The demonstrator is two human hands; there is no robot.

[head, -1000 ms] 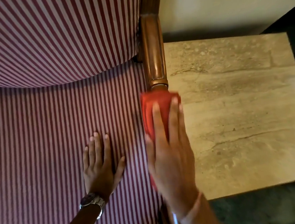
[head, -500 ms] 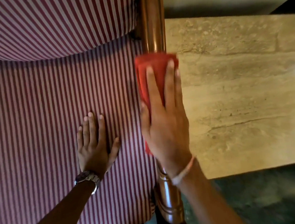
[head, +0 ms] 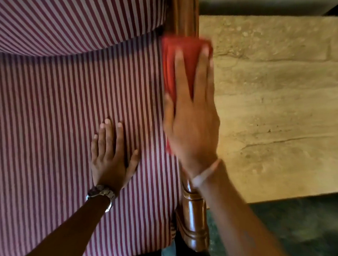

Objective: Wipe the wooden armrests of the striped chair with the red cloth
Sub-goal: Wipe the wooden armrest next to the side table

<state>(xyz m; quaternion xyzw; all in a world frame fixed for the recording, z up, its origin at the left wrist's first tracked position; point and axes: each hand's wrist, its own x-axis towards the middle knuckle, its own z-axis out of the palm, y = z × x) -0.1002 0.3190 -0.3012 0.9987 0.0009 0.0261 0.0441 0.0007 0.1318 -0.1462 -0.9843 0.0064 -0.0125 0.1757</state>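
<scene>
Your right hand [head: 192, 126] and the red cloth [head: 179, 66] blur at their edges, and together they hide the middle of the wooden armrest [head: 194, 222], which shows only at 12 and 6 o'clock of them. The cloth lies flat under your straight, nearly closed fingers [head: 180, 74], sticking out past their tips toward 12 o'clock. At 9 o'clock, your left hand [head: 109, 156] presses flat, fingers together, thumb out, on the striped seat [head: 52, 127]. A stone table [head: 284, 108] sits at 3 o'clock.

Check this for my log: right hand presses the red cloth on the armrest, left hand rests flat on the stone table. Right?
Not quite. In the head view the left hand rests flat on the striped seat, not the table. The right hand does press the cloth on the armrest.
</scene>
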